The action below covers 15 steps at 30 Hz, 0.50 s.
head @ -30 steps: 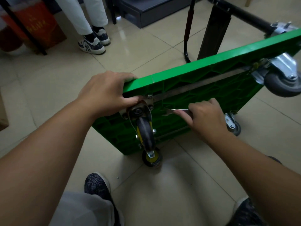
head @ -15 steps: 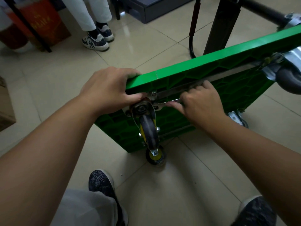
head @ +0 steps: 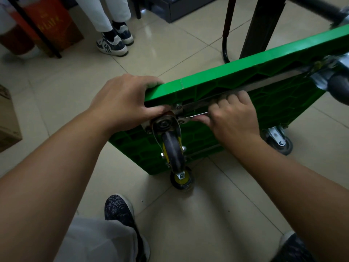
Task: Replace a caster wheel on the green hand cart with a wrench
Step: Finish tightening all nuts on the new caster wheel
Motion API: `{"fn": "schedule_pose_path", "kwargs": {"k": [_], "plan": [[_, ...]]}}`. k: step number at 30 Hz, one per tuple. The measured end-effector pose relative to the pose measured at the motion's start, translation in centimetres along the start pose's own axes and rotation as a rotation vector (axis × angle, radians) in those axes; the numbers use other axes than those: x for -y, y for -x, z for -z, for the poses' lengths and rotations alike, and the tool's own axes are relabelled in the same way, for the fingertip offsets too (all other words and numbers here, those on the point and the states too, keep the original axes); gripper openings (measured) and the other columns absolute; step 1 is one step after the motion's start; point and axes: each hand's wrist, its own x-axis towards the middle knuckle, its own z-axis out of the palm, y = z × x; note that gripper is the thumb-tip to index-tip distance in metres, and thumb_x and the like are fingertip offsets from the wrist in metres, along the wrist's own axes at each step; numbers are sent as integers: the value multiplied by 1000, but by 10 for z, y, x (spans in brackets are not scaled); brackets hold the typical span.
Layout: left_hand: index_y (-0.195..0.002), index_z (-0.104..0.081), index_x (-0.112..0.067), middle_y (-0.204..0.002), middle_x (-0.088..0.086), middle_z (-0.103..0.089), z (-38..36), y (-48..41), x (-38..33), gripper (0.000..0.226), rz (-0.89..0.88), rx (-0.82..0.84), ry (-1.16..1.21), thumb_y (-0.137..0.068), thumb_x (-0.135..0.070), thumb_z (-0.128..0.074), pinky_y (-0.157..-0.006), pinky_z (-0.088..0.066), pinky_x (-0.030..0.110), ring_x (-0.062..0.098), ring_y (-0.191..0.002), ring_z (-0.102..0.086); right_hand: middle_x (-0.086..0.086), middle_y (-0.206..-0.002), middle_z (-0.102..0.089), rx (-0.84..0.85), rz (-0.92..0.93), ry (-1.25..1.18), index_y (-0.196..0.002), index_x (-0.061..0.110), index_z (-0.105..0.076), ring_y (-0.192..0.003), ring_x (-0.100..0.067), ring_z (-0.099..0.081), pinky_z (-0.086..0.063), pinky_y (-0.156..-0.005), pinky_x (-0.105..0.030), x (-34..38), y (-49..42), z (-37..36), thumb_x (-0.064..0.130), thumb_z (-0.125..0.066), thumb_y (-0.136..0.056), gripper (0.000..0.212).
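The green hand cart (head: pixel 245 72) stands tipped on its long edge, ribbed underside facing me. My left hand (head: pixel 124 101) grips its upper left corner, thumb pressed by the mounting plate of a caster wheel (head: pixel 172 148) with a dark tyre and yellow hub. My right hand (head: pixel 234 118) is shut on a thin silver wrench (head: pixel 198 115), whose head sits at a bolt on the right side of that plate. A second small caster (head: pixel 181 178) rests on the floor just below.
Two more casters show, one at the lower right (head: pixel 279 142) and one at the upper right (head: pixel 338 87). A dark post (head: pixel 262 25) and cart handle stand behind. Another person's legs and sneakers (head: pixel 113 44) are at the back left beside a red box (head: pixel 47 23). My shoes (head: pixel 119 210) are below.
My right hand has slid the wrench leftward and up until its head reaches the caster plate's bolt. The view has shifted slightly; my left hand keeps its grip on the cart corner.
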Motion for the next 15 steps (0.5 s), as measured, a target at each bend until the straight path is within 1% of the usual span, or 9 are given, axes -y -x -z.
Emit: {"fn": "schedule_pose_path", "kwargs": {"k": [1, 3, 5, 7, 11, 13, 15], "plan": [[-130, -65, -34, -93, -9, -73, 0, 0, 0, 48, -2, -2, 1, -86, -52, -69, -60, -33, 31, 14, -73, -58, -12, -66, -65, 6, -48, -24, -68, 12, -65, -66, -29, -59, -42, -80, -41, 4, 5, -3, 63, -41, -99, 64], [-130, -66, -34, -91, -9, -73, -1, 2, -1, 47, -10, -3, 1, -87, -52, -70, -58, -33, 29, 13, -71, -57, -11, -65, -63, 77, -194, -118, -70, 12, -64, -64, -27, -58, -43, -79, -41, 21, 21, -11, 60, -41, -99, 61], [-130, -65, -35, -91, -8, -74, -1, 3, -1, 46, -9, 2, 2, -88, -51, -71, -59, -35, 30, 14, -72, -58, -8, -65, -61, 115, -334, -222, -71, 14, -62, -63, -27, -57, -40, -76, -40, 39, 36, -20, 59, -43, -99, 56], [-129, -65, -37, -90, -9, -73, 0, 2, 0, 44, -1, -5, -3, -88, -51, -72, -60, -36, 31, 15, -74, -59, -7, -64, -61, 93, -358, -288, -69, 15, -60, -63, -28, -57, -38, -75, -40, 41, 36, -27, 60, -45, -97, 55], [-128, -66, -36, -85, -12, -71, -2, 1, 1, 43, -22, -5, -1, -88, -51, -72, -56, -32, 28, 12, -69, -57, -6, -61, -61, 39, -326, -367, -64, 15, -59, -62, -27, -59, -38, -78, -39, 30, 32, -34, 61, -46, -95, 57], [-128, -67, -36, -86, -10, -72, -4, 2, 3, 43, -36, -8, -5, -89, -53, -71, -57, -34, 30, 15, -69, -59, -5, -62, -61, 16, -415, -424, -65, 15, -58, -62, -26, -58, -33, -77, -38, 41, 37, -38, 60, -47, -95, 55], [-128, -66, -35, -87, -7, -73, -5, 2, 4, 44, -43, 1, 5, -90, -55, -68, -59, -40, 32, 17, -70, -62, -4, -62, -57, 17, -555, -517, -65, 16, -54, -61, -26, -55, -28, -75, -36, 61, 43, -40, 57, -48, -95, 51]]}}
